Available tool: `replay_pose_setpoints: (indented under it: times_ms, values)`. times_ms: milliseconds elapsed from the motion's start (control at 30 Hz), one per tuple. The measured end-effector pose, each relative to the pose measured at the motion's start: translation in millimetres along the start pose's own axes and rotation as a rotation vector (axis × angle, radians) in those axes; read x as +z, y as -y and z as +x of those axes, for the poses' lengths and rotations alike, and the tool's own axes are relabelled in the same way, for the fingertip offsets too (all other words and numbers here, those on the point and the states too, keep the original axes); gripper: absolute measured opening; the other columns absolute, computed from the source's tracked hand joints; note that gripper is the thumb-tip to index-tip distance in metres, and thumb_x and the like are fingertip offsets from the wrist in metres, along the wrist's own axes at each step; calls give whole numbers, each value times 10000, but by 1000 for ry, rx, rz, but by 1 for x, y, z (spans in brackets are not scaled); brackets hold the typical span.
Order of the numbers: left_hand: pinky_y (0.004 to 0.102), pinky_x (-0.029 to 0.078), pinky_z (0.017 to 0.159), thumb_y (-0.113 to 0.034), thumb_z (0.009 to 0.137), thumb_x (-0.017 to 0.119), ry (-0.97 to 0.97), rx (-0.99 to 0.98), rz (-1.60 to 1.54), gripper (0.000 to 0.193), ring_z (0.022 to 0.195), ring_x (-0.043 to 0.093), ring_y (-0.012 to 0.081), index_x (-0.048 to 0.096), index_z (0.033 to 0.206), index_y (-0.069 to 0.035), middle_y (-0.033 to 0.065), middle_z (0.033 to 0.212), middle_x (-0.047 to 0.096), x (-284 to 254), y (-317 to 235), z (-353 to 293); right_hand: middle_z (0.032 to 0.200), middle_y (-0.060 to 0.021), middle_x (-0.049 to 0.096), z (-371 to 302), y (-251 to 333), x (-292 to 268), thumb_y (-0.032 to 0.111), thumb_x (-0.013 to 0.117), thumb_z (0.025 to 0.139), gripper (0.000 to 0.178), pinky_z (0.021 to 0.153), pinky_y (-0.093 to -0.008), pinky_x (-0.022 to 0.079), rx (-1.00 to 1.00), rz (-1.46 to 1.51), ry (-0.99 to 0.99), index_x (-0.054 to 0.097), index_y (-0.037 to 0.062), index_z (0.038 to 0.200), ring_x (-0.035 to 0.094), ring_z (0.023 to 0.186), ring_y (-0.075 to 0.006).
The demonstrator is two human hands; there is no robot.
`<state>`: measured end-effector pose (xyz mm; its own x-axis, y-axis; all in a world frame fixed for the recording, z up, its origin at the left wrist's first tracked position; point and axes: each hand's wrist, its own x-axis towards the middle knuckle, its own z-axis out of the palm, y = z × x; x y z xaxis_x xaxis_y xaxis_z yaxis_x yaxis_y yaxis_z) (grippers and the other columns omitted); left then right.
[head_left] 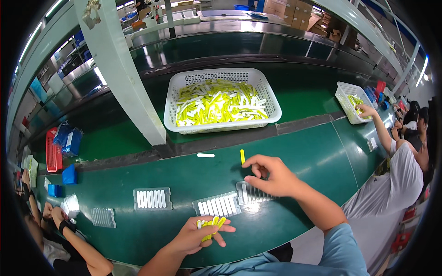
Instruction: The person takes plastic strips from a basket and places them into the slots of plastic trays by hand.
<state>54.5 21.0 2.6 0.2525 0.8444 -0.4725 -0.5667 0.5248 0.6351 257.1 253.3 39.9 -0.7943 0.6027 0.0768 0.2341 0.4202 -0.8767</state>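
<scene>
My left hand (195, 235) is closed around a small bunch of yellow and white plastic strips (212, 225), which fan out between thumb and fingers. My right hand (271, 172) holds nothing; its thumb and index finger are apart, and the index fingertip is at the lower end of a single yellow strip (242, 156) on the table. Under that hand, partly hidden, lies a clear tray (246, 195). Beside it, a clear tray with a row of white strips (216, 205) sits just beyond my left hand. Farther left is a similar filled tray (153, 199).
A white basket (223, 125) heaped with yellow and white strips stands ahead. One white strip (206, 155) lies before it. A grey post (122, 69) rises at left, near a red basket (53, 152). Co-workers sit on both sides; one person's hand (367, 110) reaches into another basket (354, 115).
</scene>
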Motion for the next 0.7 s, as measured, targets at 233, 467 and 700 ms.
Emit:
replay_pose_setpoints:
  times_ms: [233,467,700]
  values:
    - [174,312,447,-153,1057,554,79,-47,38,359,794,742,179,567,1336,73,249,1246,684,8,7,6,627,13,597,-43,26,50,147,734,931,93,533,-273,442,-12,170,392,745,78,992,520,565,-65]
    - [195,327,443,-103,1047,543,-14,10,22,338,728,730,187,565,1321,92,264,1175,700,5,5,2,792,-30,740,-8,-21,-6,54,715,906,39,605,-234,492,157,469,178,749,39,918,648,648,-62]
    - [170,327,457,-96,1039,560,-16,-2,4,384,793,724,149,524,1382,74,218,1243,688,5,2,-1,651,-66,559,-3,-19,0,152,741,854,457,598,-392,460,-185,-417,271,579,80,1275,610,654,-258]
